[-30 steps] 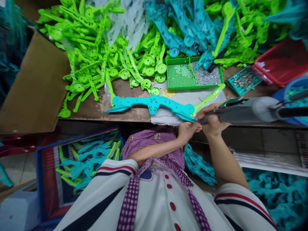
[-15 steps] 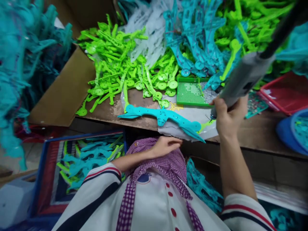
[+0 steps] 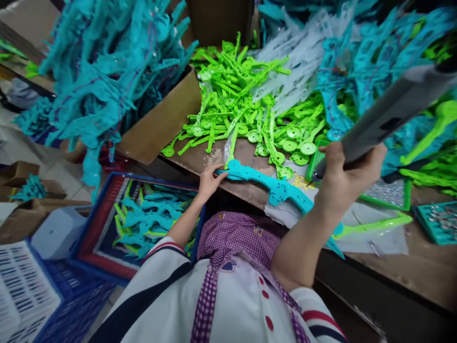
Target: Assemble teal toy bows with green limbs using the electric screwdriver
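Note:
A long teal plastic part (image 3: 282, 193) with a bracket at its middle lies along the table's front edge. My left hand (image 3: 211, 182) pinches its left tip between thumb and fingers. My right hand (image 3: 352, 174) is wrapped round a grey electric screwdriver (image 3: 389, 112), held above the right half of the part and tilted with its tip towards the lower left. A lime-green arm (image 3: 376, 225) reaches out from the part's right end. Another green arm (image 3: 233, 145) sticks up at its left end. My right forearm hides some of the teal part.
Heaped lime-green arms (image 3: 246, 107) cover the table behind, beside translucent pieces (image 3: 303, 57). Bundled teal parts (image 3: 107, 71) spill over a cardboard box (image 3: 164, 116) at left. A blue-rimmed crate (image 3: 107, 190) of teal and green pieces stands below. A green tray (image 3: 408, 195) holds small metal bits.
My left hand has moved from my lap to the left tip of the teal part and closed on it. The screwdriver is still in my right hand. The view has turned left.

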The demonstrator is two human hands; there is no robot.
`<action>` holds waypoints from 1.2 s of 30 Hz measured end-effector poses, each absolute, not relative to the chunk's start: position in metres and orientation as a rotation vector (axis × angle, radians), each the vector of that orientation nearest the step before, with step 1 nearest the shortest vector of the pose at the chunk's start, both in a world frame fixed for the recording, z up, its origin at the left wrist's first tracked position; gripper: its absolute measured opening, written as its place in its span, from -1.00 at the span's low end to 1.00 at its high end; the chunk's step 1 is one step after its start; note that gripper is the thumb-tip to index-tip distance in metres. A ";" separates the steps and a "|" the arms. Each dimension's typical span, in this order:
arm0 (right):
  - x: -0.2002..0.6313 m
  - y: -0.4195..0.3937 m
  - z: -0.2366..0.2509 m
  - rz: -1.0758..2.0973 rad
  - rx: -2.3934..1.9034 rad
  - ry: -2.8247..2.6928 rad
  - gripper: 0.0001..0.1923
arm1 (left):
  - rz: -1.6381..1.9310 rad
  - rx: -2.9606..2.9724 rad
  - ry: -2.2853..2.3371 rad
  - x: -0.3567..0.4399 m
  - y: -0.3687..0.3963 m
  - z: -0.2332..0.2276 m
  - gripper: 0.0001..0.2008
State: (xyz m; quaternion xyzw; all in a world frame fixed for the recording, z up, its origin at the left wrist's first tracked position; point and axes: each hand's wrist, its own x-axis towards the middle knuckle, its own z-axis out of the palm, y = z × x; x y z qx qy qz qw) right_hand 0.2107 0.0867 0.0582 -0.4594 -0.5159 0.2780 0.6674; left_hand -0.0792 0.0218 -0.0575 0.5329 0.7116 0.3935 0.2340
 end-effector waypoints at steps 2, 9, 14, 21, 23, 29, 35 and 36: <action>0.203 0.074 0.054 0.411 -1.133 -1.173 -0.55 | 1.156 1.338 1.923 -0.081 0.019 -0.057 -0.63; 0.130 -0.033 -0.017 2.024 -1.106 -0.683 -0.47 | 1.475 1.284 1.817 -0.075 -0.022 -0.048 -0.76; 0.081 -0.015 -0.036 2.116 -1.038 -0.228 -0.53 | 1.438 1.258 1.685 -0.069 -0.057 -0.028 -0.80; 0.088 -0.025 -0.028 1.982 -1.062 -0.245 -0.63 | 1.479 0.259 1.245 -0.073 0.005 -0.020 -0.57; 0.088 -0.028 -0.026 1.944 -1.072 -0.250 -0.64 | 1.287 0.180 0.959 -0.069 0.031 -0.020 -0.59; 0.079 -0.033 -0.024 1.792 -1.110 -0.227 -0.69 | 1.348 0.241 0.754 -0.066 0.028 -0.016 -0.83; 0.081 -0.031 -0.030 1.836 -1.149 -0.268 -0.61 | 1.505 0.082 0.836 -0.055 0.008 -0.022 -0.84; 0.084 -0.029 -0.032 1.884 -1.164 -0.280 -0.56 | 1.512 0.042 0.843 -0.052 0.010 -0.022 -0.82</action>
